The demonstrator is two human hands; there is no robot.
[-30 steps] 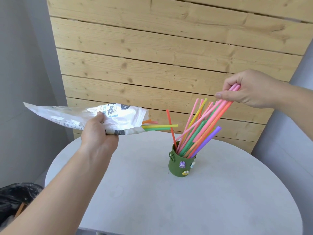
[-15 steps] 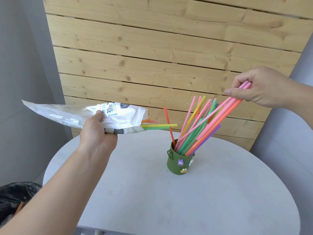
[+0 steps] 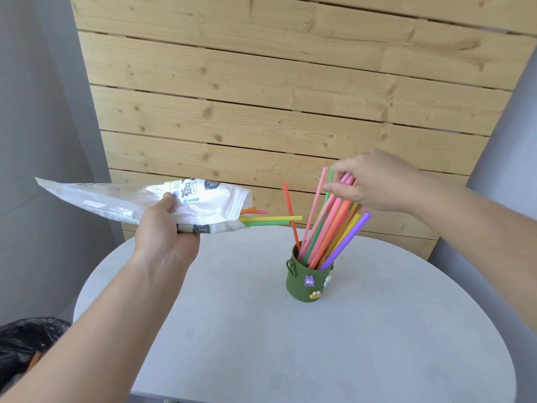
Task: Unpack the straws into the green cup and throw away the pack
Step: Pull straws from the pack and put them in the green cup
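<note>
**Pack in your left hand, straws in the cup under your right**

At the far left, a black bin bag [image 3: 26,341] sat low beside the round grey tabletop [image 3: 232,330]. Your left hand [image 3: 165,231] held the white printed pack [image 3: 130,200] in the air above the tabletop's left edge, your grip closed around its middle, thumb on top and fingers beneath. The pack lay almost level, its open mouth pointing right. A few loose straws [image 3: 270,219], yellow, green, orange and pink, stuck out of that mouth toward the cup without reaching it.

The green cup [image 3: 305,282] stood upright on the tabletop, right of centre, with small figures stuck on its side. A bundle of straws [image 3: 334,228] stood in it, leaning to the right; one red straw [image 3: 290,213] leaned apart to the left. Your right hand [image 3: 374,181] was at the bundle's upper ends, your grip pinched narrowly on the pink tops. Pale wooden planks [image 3: 276,97] filled the background.
</note>
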